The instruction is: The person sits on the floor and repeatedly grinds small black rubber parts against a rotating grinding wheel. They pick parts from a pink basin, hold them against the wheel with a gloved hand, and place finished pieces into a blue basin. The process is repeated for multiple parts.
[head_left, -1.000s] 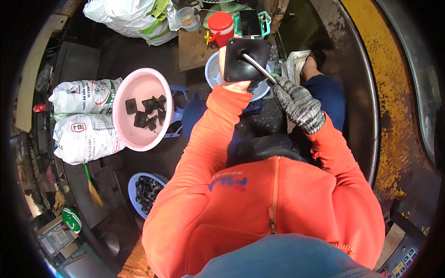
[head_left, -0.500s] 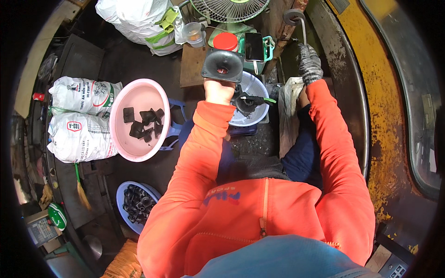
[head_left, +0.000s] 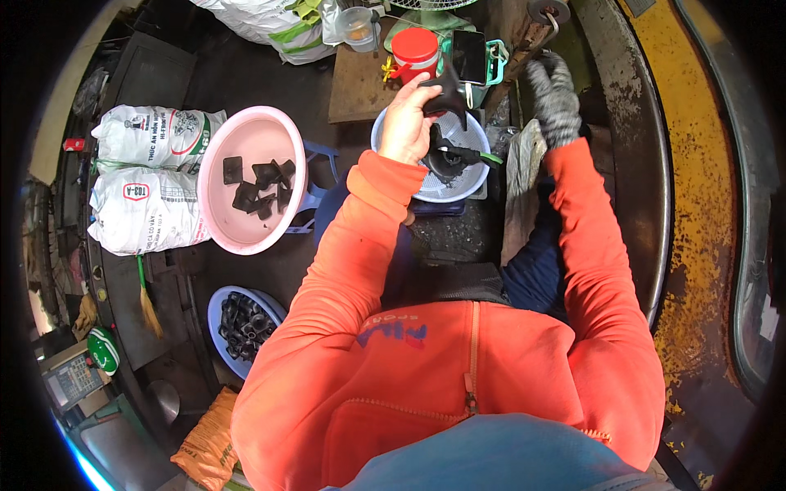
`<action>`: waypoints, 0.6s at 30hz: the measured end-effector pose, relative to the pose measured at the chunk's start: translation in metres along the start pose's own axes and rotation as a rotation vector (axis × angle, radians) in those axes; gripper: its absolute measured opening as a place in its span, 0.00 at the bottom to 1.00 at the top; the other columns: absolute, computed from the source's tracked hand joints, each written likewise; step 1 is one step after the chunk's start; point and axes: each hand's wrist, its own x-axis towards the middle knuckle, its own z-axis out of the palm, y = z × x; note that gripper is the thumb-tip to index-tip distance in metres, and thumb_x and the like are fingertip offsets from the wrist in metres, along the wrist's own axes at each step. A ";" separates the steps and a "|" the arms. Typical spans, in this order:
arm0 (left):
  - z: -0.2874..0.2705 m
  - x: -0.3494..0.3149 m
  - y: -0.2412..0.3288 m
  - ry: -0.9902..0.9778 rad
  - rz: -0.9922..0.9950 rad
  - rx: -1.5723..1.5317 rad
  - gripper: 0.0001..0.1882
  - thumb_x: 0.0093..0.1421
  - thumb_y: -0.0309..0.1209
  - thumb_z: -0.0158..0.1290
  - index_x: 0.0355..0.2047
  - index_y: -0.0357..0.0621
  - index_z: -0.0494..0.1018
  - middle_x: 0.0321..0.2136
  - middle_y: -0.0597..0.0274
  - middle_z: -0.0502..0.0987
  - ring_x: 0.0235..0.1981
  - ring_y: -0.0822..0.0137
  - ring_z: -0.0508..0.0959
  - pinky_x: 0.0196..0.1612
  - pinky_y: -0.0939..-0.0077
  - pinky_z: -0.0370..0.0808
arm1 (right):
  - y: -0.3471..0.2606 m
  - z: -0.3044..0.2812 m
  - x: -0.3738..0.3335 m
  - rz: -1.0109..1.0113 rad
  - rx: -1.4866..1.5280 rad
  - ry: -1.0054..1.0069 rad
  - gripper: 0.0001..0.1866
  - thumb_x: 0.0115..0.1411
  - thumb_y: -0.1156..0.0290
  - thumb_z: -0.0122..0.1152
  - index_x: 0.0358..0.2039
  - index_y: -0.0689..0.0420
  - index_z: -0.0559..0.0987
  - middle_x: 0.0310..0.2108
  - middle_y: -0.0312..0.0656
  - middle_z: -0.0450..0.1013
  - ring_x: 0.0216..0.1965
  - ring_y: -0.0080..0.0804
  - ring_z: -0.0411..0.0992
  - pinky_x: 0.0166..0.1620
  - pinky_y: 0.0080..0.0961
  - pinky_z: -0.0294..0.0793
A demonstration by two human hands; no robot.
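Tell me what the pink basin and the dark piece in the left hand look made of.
Pink basin: likely plastic, smooth with a soft sheen and thin rim. Dark piece in the left hand: matte black, flat, possibly rubber or metal; unclear.

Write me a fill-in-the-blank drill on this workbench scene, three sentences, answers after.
1. The left hand holds a black part above the ____ strainer basket.
2. The right hand wears a grey ____.
3. The ____ basin holds several flat black pieces.

Missing words: blue; glove; pink
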 end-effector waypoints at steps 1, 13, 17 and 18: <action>0.003 -0.002 -0.002 -0.015 0.052 0.140 0.24 0.56 0.26 0.56 0.54 0.37 0.66 0.49 0.53 0.69 0.51 0.62 0.70 0.53 0.63 0.68 | -0.014 0.012 -0.022 -0.093 0.339 -0.169 0.33 0.53 0.47 0.62 0.54 0.55 0.69 0.46 0.46 0.72 0.48 0.39 0.70 0.51 0.30 0.67; -0.014 0.000 0.001 -0.187 0.332 1.534 0.66 0.34 0.60 0.67 0.67 0.49 0.45 0.68 0.51 0.45 0.69 0.45 0.37 0.61 0.31 0.38 | 0.021 0.043 -0.029 -0.276 0.105 -0.552 0.32 0.43 0.65 0.70 0.51 0.51 0.73 0.48 0.46 0.72 0.48 0.45 0.72 0.50 0.37 0.72; -0.005 0.001 -0.002 -0.213 0.884 1.460 0.33 0.47 0.49 0.65 0.49 0.43 0.72 0.54 0.60 0.71 0.60 0.57 0.65 0.61 0.54 0.56 | 0.012 0.050 -0.042 0.592 1.276 -0.866 0.27 0.59 0.61 0.60 0.56 0.58 0.67 0.53 0.50 0.68 0.51 0.42 0.72 0.48 0.40 0.77; -0.005 0.000 0.003 -0.199 0.885 1.414 0.33 0.47 0.45 0.66 0.51 0.46 0.71 0.54 0.56 0.71 0.60 0.55 0.65 0.62 0.56 0.55 | 0.010 0.053 -0.041 0.598 1.365 -0.818 0.24 0.61 0.62 0.57 0.55 0.60 0.68 0.51 0.50 0.69 0.50 0.42 0.72 0.48 0.40 0.78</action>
